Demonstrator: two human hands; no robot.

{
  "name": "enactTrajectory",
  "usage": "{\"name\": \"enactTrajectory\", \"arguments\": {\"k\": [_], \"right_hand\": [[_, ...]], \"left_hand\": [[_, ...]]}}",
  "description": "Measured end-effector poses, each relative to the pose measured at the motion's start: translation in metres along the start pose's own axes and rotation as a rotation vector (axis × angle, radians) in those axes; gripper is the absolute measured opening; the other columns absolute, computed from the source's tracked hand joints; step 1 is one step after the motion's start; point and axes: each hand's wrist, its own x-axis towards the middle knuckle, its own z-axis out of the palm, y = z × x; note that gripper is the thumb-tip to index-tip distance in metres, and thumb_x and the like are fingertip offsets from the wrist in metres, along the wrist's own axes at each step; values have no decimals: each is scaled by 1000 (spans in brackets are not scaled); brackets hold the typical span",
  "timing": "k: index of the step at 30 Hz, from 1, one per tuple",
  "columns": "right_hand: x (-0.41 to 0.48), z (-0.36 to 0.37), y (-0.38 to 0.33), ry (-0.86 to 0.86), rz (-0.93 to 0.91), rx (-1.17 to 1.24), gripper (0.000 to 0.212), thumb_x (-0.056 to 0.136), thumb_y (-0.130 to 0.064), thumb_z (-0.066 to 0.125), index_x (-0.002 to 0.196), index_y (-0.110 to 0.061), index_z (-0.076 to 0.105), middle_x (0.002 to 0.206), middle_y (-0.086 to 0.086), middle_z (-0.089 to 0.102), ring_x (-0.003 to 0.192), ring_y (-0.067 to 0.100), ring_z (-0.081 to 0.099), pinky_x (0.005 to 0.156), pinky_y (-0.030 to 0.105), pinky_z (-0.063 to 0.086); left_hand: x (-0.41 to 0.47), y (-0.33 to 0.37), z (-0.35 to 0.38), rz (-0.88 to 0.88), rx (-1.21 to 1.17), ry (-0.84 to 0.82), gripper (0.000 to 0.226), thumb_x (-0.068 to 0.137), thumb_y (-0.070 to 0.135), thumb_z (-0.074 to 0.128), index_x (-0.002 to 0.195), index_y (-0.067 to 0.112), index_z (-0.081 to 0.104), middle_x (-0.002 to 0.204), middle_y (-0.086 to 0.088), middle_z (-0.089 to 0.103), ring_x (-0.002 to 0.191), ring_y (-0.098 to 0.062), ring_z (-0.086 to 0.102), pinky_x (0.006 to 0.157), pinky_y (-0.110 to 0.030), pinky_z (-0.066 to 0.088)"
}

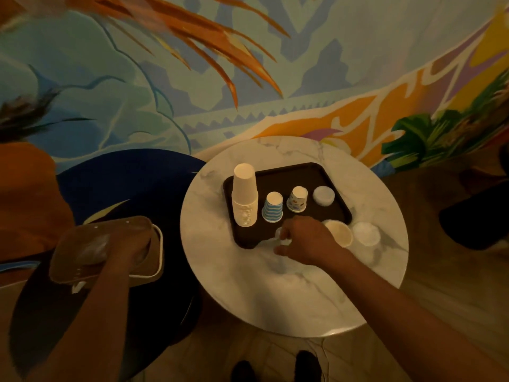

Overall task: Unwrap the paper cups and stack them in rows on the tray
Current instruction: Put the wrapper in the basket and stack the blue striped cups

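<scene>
Saw round marble table (289, 293) before mural wall (110, 106). Dark rectangular tray (325, 175) held tall paper cup stack (245, 197), far left. My right hand (305, 241) pinched pale wrapper (281, 238) at tray's near edge; left hand (132, 249) inside brown box (82, 271), grip unclear.

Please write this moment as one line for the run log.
left hand: in brown bag, grip unclear | right hand: pinches white wrapper at tray edge | on tray: tall cup stack, striped cups

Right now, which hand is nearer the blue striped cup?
Right. The right hand is at the tray's near edge, in front of the blue striped cup; the left hand is off the table, in a brown container.
</scene>
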Motion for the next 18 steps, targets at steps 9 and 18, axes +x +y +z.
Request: {"name": "enactTrajectory", "arguments": {"k": [9, 18], "right_hand": [[8, 5, 27, 0, -18, -239, 21, 92, -27, 68, 111, -18, 71, 102, 3, 70, 93, 19, 67, 71, 29, 51], [11, 11, 40, -81, -109, -328, 25, 92, -27, 71, 115, -19, 73, 109, 5, 71, 100, 21, 67, 86, 34, 57]], "left_hand": [[-95, 71, 69, 176, -198, -387, 14, 86, 28, 76, 100, 30, 78, 103, 8, 74, 101, -13, 68, 97, -36, 55], [-178, 77, 138, 149, -222, -464, 9, 84, 27, 78, 92, 33, 78, 97, 9, 77, 94, -11, 71, 94, -34, 58]]}}
